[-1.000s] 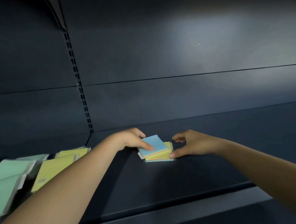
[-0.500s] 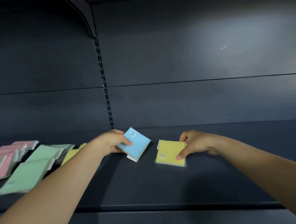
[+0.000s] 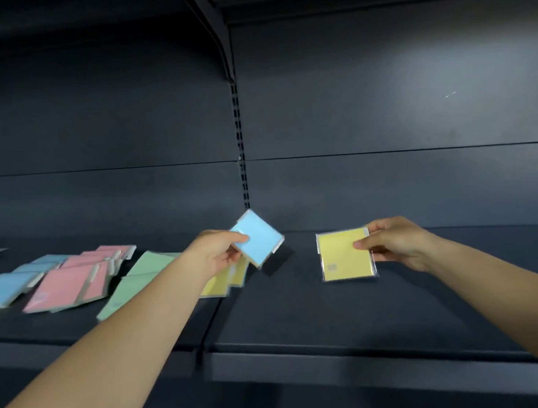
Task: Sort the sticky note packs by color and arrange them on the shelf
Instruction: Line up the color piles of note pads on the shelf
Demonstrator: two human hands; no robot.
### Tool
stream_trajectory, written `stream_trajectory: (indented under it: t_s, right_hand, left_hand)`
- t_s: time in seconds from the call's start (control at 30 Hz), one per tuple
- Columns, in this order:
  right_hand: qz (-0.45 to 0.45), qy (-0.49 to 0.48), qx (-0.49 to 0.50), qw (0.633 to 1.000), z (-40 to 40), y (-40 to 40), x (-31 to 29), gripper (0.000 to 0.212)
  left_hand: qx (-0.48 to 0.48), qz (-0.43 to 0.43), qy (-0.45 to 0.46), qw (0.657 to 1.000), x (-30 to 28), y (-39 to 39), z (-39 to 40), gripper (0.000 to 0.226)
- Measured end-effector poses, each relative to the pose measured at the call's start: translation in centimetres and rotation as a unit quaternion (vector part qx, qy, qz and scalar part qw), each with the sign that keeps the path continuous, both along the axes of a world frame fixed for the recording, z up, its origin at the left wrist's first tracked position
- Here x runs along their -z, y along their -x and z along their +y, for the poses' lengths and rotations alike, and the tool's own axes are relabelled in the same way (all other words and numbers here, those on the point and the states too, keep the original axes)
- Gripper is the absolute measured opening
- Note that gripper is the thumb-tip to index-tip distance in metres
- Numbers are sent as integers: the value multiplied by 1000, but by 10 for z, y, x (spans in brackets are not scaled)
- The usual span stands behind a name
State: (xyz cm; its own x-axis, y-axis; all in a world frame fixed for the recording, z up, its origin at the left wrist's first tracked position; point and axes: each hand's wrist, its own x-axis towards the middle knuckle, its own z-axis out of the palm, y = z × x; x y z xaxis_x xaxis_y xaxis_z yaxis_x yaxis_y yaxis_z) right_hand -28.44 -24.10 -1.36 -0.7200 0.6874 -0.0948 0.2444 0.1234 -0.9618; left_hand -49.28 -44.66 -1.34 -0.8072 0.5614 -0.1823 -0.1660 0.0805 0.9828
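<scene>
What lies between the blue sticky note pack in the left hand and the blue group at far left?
The blue sticky note pack, held in the left hand, must pass over yellow packs, green packs and pink packs to reach the blue group.

I see a light blue pack, a yellow pack, pink packs and green packs at left, a dark grey shelf.

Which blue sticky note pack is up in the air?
The blue pack pinched in the left hand, tilted above the shelf. The other blue packs lie flat at far left.
</scene>
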Motion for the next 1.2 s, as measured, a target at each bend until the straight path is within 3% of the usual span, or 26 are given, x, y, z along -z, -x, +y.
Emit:
stream_trajectory:
  t_s: [0.37, 0.57, 0.7, 0.77, 0.87, 1.03, 1.13, 1.2]
  right_hand:
    - [123, 30, 30, 991, -168, 58, -8, 20]
    - [95, -10, 93, 991, -222, 74, 13, 19]
    - [72, -2, 128, 989, -230, 86, 22, 22]
    - [63, 3, 137, 989, -229, 95, 27, 24]
    - [50, 2, 137, 989, -227, 112, 34, 21]
    - [13, -11, 147, 989, -212, 137, 45, 14]
    - [-15, -14, 152, 988, -200, 146, 50, 30]
    - [-26, -19, 142, 989, -197, 148, 50, 34]
  left_hand:
    - [3, -23, -117, 993, -26, 71, -185, 17]
    - [-42, 3, -75, 996, -10, 109, -278, 15]
    - [-64, -15, -78, 995, 1, 144, -327, 31]
    - [-71, -18, -68, 995, 5, 164, -343, 25]
    - [-84, -32, -35, 995, 15, 194, -362, 15]
    - [-106, -37, 34, 993, 29, 238, -375, 22]
    - [-109, -10, 66, 992, 34, 254, -371, 29]
    - [-112, 20, 95, 989, 35, 260, -366, 21]
